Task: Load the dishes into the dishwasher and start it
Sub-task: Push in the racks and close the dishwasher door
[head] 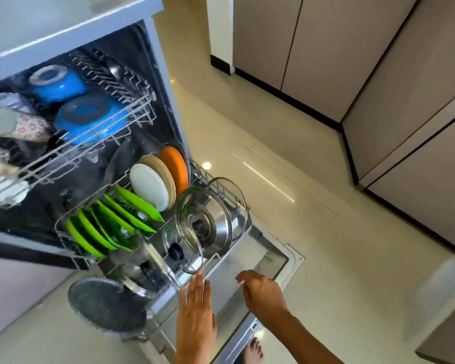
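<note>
The dishwasher stands open, its door [279,261] folded down flat. The lower rack [213,264] is pulled out over the door and holds green plates [111,227], white, beige and orange plates [155,185], glass lids [205,222] and a dark round pan [105,306]. Blue bowls [90,119] and cups sit upside down in the upper rack [132,106]. My left hand [196,308] has straight fingers whose tips touch the lower rack's front rim. My right hand [260,292] hovers just right of it above the door, fingers loosely bent, holding nothing.
A white countertop [63,19] runs over the dishwasher. Beige cabinets [378,74] line the far and right sides of the glossy tiled floor [313,219]. A bare foot [254,350] stands by the door's near edge.
</note>
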A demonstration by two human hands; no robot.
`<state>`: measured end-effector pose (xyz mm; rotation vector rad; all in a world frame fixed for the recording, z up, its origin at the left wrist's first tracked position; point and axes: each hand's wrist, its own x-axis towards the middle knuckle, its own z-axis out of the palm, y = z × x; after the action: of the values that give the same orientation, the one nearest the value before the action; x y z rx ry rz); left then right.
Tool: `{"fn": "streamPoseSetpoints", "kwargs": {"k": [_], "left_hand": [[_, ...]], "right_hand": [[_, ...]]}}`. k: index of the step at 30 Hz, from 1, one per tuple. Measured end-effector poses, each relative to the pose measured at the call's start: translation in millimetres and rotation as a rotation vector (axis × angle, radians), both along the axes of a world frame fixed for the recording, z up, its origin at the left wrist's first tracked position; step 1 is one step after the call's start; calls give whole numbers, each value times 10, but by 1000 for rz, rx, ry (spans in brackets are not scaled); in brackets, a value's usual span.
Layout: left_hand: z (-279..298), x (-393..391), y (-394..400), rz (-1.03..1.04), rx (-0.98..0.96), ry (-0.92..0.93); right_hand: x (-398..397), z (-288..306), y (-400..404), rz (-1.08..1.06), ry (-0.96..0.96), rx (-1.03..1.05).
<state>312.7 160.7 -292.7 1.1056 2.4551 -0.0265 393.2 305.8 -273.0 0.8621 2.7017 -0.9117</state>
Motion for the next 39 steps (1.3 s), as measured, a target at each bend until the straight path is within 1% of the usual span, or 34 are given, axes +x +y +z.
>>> {"fn": "streamPoseSetpoints", "kwargs": {"k": [4,6,8,10,13,14,15,19,22,27,30,35,39], "left_hand": [[-68,271,-452,91,-8,27],[-5,374,-590,139,-19,45],[62,435,-651,206,-29,-21],[-44,516,-695,175,34,73],[-229,506,-596,157,-18,123],[-298,480,-545,146,-33,135],[-330,428,-487,146,-38,154],[-447,240,-317,104,-132,221],[-584,105,-266,54,-215,262],[-719,14,-273,-12,-305,316],[-782,4,-286,-41,-358,362],[-833,-122,-264,2,-367,366],[-790,-334,-198,89,-342,312]], "right_hand": [[140,-126,-298,149,-27,81],[173,-200,-439,271,-35,132],[140,-281,-520,346,2,233],[76,-311,-581,405,8,276],[-44,-379,-605,527,-74,287],[-63,-447,-590,605,-112,320],[-99,-493,-568,627,-156,330],[-266,-636,-520,623,-205,407],[-377,-706,-503,659,-241,451],[-519,-812,-470,729,-338,412],[-530,-872,-453,731,-338,398],[-689,-891,-347,769,-313,434],[-971,-878,-298,822,-313,492]]}}
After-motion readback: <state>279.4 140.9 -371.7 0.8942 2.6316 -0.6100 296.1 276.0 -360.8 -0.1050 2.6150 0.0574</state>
